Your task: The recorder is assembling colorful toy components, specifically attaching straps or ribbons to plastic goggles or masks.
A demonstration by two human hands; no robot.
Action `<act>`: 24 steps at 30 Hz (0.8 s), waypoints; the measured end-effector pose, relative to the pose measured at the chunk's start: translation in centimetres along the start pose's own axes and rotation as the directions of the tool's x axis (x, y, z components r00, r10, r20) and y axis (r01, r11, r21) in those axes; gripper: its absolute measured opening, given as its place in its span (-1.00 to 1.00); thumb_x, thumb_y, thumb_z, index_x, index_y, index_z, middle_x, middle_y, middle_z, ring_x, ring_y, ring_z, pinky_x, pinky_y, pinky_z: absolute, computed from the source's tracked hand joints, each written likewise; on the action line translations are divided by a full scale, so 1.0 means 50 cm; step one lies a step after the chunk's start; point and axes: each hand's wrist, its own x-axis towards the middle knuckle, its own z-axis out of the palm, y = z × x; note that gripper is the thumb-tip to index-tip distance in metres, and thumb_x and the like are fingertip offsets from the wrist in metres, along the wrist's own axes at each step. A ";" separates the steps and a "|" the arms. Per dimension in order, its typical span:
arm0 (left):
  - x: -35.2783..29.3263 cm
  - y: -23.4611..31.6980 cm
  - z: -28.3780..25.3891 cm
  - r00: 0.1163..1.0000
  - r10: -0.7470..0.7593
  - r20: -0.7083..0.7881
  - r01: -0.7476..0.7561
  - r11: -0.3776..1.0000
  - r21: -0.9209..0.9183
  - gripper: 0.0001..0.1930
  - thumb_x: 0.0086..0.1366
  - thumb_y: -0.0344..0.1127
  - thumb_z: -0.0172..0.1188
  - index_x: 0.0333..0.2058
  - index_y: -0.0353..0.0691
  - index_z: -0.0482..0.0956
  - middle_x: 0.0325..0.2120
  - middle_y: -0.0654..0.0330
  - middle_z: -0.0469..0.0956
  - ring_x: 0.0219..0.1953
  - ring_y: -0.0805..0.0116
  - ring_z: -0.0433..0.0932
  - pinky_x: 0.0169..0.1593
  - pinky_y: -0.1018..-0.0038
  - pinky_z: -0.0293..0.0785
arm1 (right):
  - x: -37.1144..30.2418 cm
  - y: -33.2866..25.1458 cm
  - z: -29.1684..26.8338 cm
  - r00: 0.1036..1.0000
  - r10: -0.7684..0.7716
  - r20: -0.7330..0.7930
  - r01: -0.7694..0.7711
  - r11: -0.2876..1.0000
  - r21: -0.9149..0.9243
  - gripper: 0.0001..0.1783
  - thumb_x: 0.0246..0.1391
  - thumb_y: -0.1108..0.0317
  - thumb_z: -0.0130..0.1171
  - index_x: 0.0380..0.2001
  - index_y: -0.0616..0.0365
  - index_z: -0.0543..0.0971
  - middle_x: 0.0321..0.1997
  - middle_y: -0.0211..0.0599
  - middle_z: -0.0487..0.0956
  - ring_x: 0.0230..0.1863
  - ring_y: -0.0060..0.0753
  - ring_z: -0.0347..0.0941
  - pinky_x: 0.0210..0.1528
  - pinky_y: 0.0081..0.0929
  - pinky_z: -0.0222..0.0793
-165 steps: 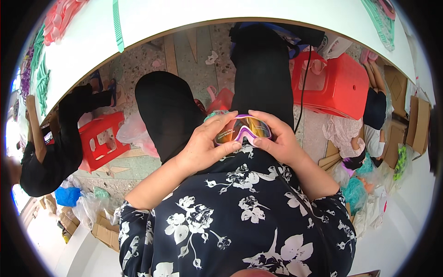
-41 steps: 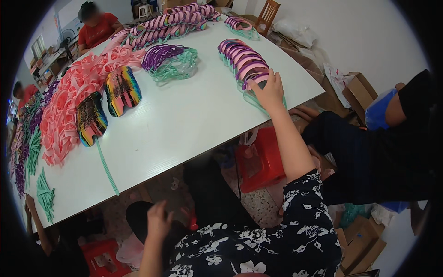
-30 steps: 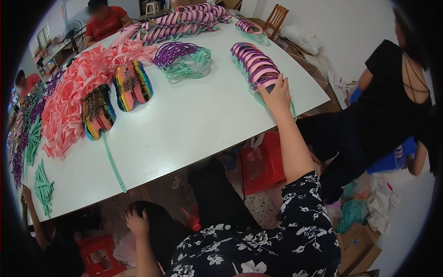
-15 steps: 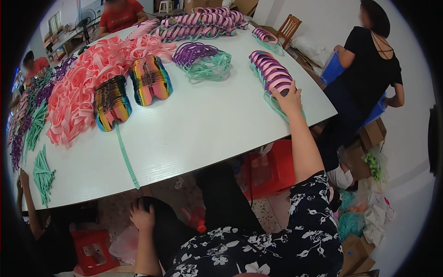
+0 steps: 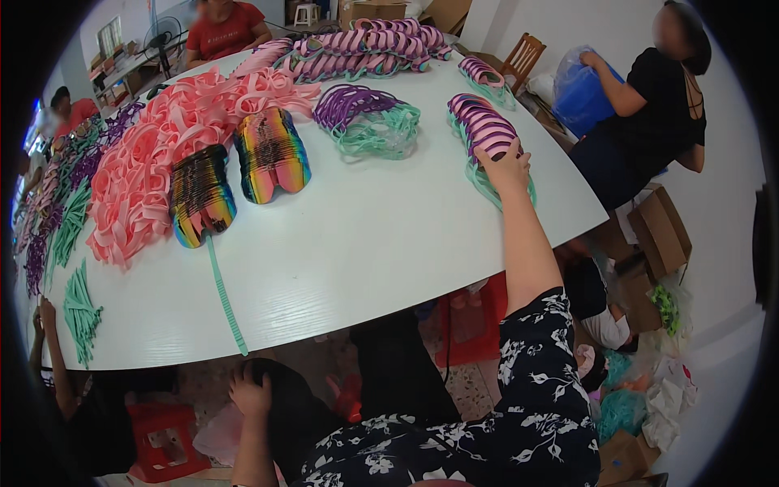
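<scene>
At the table's right side, my right hand (image 5: 507, 170) is wrapped over the near end of a row of nested pink-and-purple goggles (image 5: 483, 122). Mint-green straps (image 5: 485, 188) hang out beside and under that hand. My left hand (image 5: 250, 391) lies on my dark-clothed knee below the table edge, fingers loosely spread, holding nothing. Two stacks of shiny rainbow-coloured lenses, one nearer (image 5: 203, 195) and one farther (image 5: 273, 154), lie left of centre on the white table (image 5: 357, 252). From the nearer stack a single ribbed green strap (image 5: 225, 300) runs to the table edge.
Pink foam frames (image 5: 154, 162) are heaped at left, beside green strap bundles (image 5: 81, 316). A purple-and-green strap bundle (image 5: 369, 122) and more goggle rows (image 5: 357, 49) lie farther back. A standing person (image 5: 641, 105) holds a blue bag (image 5: 580, 93) at right, near cartons (image 5: 659, 231).
My view has shifted slightly. The standing person at right has turned and raised the blue bag. My right hand stays on the goggle row; my left stays on my knee.
</scene>
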 end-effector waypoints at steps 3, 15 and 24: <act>0.001 0.004 0.004 1.000 -0.007 0.005 0.007 1.000 0.002 -0.40 0.11 0.00 0.28 0.14 -0.03 0.49 0.23 0.09 0.36 0.32 -0.09 0.23 0.21 -0.13 0.27 | 0.025 0.000 0.005 1.000 -0.007 0.031 0.007 1.000 0.002 0.32 -0.16 -0.47 0.26 0.49 0.03 -0.07 0.49 0.35 -0.06 0.48 0.35 -0.04 0.42 0.01 0.07; 0.034 0.061 -0.021 0.964 -0.018 0.265 -0.016 0.992 0.123 -0.31 0.19 0.17 0.16 0.25 0.02 0.40 0.31 0.06 0.28 0.36 -0.08 0.19 0.27 -0.15 0.20 | -0.071 -0.029 0.010 0.766 -0.454 -0.454 0.570 0.806 0.156 -0.38 0.07 0.11 0.28 0.13 0.23 0.44 0.12 0.14 0.45 0.10 0.06 0.42 0.12 -0.09 0.34; 0.034 0.060 -0.043 0.950 -0.077 0.302 0.031 0.987 0.157 -0.23 0.20 0.26 0.09 0.30 -0.03 0.34 0.35 0.04 0.22 0.38 -0.08 0.16 0.32 -0.23 0.07 | -0.313 -0.169 0.068 0.556 -0.775 -0.301 0.821 0.454 0.347 -0.81 -0.02 0.48 0.18 -0.27 0.16 0.60 -0.23 -0.13 0.61 -0.27 -0.03 0.57 -0.21 -0.21 0.50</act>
